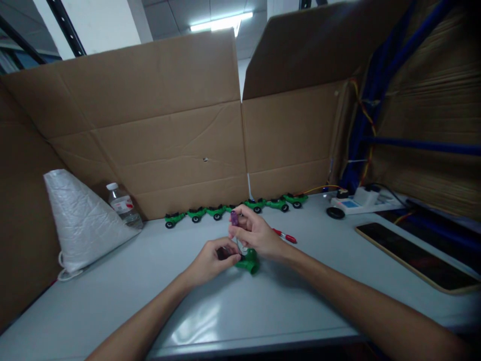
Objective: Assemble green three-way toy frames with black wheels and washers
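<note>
Head view: both hands meet over a green toy piece (248,261), which lies on the grey counter (150,301) and serves as the landmark here. The right hand (257,234), just behind and above this piece, is clenched around a purple-handled tool (234,218). The left hand (211,261), touching the piece from its left, pinches a small dark part (224,252) between the fingers; what this part is I cannot tell.

In my judgement, the step in hand is a fitting one: the dark part is brought to the green piece while the tool is set against it. A further move calls for the piece to be kept from sliding and for the tool tip to stay on its spot.

The tool stands almost upright, with the handle up and the tip down toward the piece. The long axis of the piece runs roughly left to right; which end is the front I cannot tell.

Behind the piece, a row of green toy cars (233,208) stands along a cardboard wall (169,135). A red pen (287,236) lies to its right, and a water bottle (122,204) stands far to its left.
</note>
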### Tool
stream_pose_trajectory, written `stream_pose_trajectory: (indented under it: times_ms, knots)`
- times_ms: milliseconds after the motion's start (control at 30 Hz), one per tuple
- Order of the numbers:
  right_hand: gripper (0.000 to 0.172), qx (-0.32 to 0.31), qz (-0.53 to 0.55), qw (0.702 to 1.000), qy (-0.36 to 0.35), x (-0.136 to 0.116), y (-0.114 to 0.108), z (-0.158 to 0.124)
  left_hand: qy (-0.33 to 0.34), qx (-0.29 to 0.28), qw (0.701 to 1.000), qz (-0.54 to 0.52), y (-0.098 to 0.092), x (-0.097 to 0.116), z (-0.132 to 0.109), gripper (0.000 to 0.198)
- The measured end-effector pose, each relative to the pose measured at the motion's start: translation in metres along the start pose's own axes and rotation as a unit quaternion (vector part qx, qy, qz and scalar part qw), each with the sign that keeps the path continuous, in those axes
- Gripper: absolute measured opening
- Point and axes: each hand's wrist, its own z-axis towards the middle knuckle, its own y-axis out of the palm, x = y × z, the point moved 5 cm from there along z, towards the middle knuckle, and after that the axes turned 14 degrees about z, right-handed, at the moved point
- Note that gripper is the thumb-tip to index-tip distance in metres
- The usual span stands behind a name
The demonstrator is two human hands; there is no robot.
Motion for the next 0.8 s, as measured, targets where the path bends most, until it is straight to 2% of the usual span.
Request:
stream_pose_trajectory:
  times_ms: [200,367,533,800]
  knots:
    - [0.041,-0.034,0.042,0.998,0.014,0.0020,0.0004,0.0017,-0.006,-0.008,1.000,-0.009,0.0005,0.0000,-0.0004,0.034]
    - [0.043,-0.019,0.064,0.998,0.010,0.0046,-0.0008,0.0038,-0.014,-0.009,1.000,-0.007,0.0005,-0.0009,-0.0013,0.036]
    - [0.047,0.005,0.084,0.996,0.035,0.0057,-0.0004,0.0015,-0.010,-0.011,1.000,0.000,0.0006,0.0002,-0.0023,0.036]
    - [0.042,-0.025,0.125,0.991,0.049,0.0081,0.0022,0.0003,-0.009,-0.008,1.000,0.000,-0.0002,0.0052,-0.0018,0.034]
